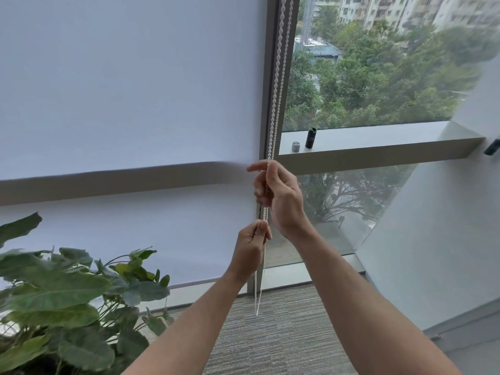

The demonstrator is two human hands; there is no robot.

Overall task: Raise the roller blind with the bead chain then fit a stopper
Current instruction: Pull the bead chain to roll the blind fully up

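A white roller blind (121, 90) covers the left window pane almost down to the floor. The white bead chain (277, 77) hangs as a double strand along the grey window post, its loop ending near the carpet. My right hand (278, 196) is closed around the chain at sill height, index finger pointing left. Just below it, my left hand (253, 246) pinches the same chain between thumb and fingers. No stopper can be made out in either hand.
A large-leafed green plant (62, 293) fills the lower left. On the window sill (378, 143) to the right stand a black cylinder (310, 138) and a small silver cap (296, 146). A white wall (433, 239) angles in at right.
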